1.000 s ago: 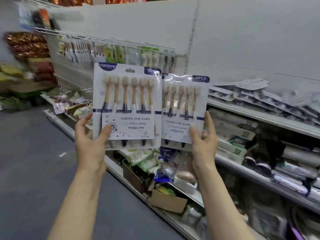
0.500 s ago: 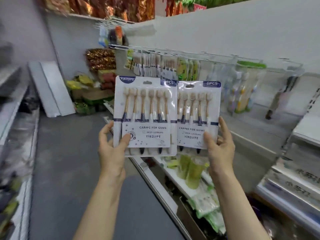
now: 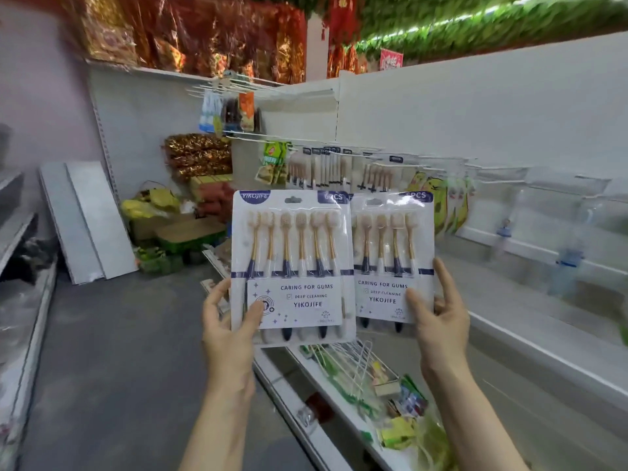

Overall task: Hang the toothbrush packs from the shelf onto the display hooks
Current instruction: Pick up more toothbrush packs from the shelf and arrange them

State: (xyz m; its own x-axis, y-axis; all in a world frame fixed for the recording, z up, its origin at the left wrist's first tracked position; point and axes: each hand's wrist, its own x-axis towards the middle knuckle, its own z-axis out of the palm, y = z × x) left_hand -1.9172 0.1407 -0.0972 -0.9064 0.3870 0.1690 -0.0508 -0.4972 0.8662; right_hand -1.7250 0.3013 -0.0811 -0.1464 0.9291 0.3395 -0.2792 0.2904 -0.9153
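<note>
I hold two white toothbrush packs upright in front of me. My left hand (image 3: 228, 329) grips the nearer pack (image 3: 292, 266) at its lower left corner, thumb on the front. My right hand (image 3: 438, 317) grips the second pack (image 3: 394, 253) at its lower right corner; the nearer pack overlaps its left side. Behind them, display hooks (image 3: 373, 158) stick out from the white back panel, and several matching toothbrush packs (image 3: 326, 168) hang on them.
Yellow-green packets (image 3: 438, 198) and clear packs (image 3: 543, 205) hang to the right on the same rail. A low shelf (image 3: 306, 402) holds loose wire hooks and small packets. White panels (image 3: 88, 219) lean on the far wall beside boxes. The grey aisle floor (image 3: 119, 368) lies to my left.
My view has swung left along the aisle and closer to the hook rail. Both hands keep the same hold on the two packs, which now sit just below the hanging toothbrush packs.
</note>
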